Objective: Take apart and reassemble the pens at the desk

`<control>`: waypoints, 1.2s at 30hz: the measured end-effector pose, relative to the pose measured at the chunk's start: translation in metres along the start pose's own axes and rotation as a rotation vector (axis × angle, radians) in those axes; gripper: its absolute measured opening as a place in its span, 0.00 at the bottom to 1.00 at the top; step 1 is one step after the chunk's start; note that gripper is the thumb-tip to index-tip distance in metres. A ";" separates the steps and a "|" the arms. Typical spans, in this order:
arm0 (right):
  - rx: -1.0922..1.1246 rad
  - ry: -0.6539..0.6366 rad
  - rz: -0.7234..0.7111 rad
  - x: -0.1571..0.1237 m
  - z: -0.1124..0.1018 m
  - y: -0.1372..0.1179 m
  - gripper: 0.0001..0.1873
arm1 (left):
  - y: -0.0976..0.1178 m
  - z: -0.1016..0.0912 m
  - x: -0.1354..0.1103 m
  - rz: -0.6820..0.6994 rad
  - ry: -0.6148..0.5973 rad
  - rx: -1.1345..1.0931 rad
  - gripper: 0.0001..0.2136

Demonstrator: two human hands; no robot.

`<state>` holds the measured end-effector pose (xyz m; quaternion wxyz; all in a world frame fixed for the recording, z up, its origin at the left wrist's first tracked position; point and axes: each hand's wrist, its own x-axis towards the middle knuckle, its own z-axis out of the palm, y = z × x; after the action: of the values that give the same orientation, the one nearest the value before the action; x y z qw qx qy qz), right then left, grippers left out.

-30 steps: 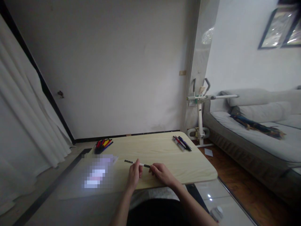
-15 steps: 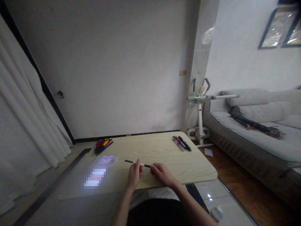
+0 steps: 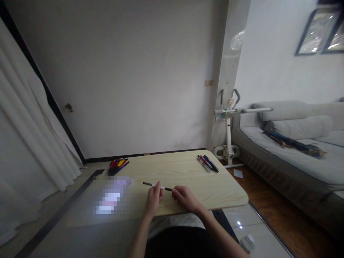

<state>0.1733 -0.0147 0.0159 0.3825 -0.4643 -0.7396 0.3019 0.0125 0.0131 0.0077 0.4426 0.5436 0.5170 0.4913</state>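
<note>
A slim white pen (image 3: 162,187) with dark ends is held level between my two hands, over the near part of the pale wooden table (image 3: 172,168). My left hand (image 3: 154,197) pinches it near the middle, with the dark left end sticking out past the fingers. At the dark right end, the fingers of my right hand (image 3: 184,197) are closed round the tip, which they hide. To the far right lies a small group of pens (image 3: 208,163). A pile of coloured pens (image 3: 117,166), red, yellow, blue and black, lies at the far left corner.
On the table's left side is a blurred, pixelated bright patch (image 3: 110,199). A white exercise machine (image 3: 228,132) and a grey sofa (image 3: 290,143) stand at the right. A white-capped bottle (image 3: 247,243) is at lower right. White curtains (image 3: 32,136) hang at the left.
Both hands and the pen stay in nearly the same place. Only the pixelated patch looks slightly different.
</note>
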 end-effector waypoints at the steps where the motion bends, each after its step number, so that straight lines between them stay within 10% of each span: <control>1: 0.000 0.002 0.001 0.000 0.000 0.000 0.20 | 0.000 0.000 0.000 -0.001 -0.003 0.001 0.24; 36: -0.022 0.049 -0.026 0.002 0.002 0.005 0.13 | -0.003 0.001 0.001 0.018 -0.026 0.006 0.24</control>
<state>0.1733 -0.0113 0.0117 0.3991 -0.4661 -0.7393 0.2773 0.0126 0.0145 0.0048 0.4431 0.5558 0.5079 0.4866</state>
